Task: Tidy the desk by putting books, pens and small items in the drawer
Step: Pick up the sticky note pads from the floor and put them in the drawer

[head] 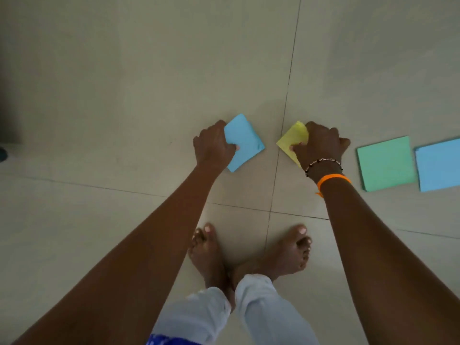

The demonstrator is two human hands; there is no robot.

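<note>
I look straight down at a tiled floor. My left hand (214, 148) grips a light blue pad of sticky notes (245, 140) by its left edge, thumb on top. My right hand (319, 145) grips a yellow pad of sticky notes (292, 141), covering its right half. Both pads are at or just above the floor; I cannot tell whether they touch it. To the right, a green pad (385, 163) and another light blue pad (439, 165) lie flat on the floor side by side.
My bare feet (249, 252) stand below the hands, in white trousers. Pale floor tiles (124, 95) with dark grout lines fill the view. A dark object (7, 115) sits at the far left edge. No desk or drawer is visible.
</note>
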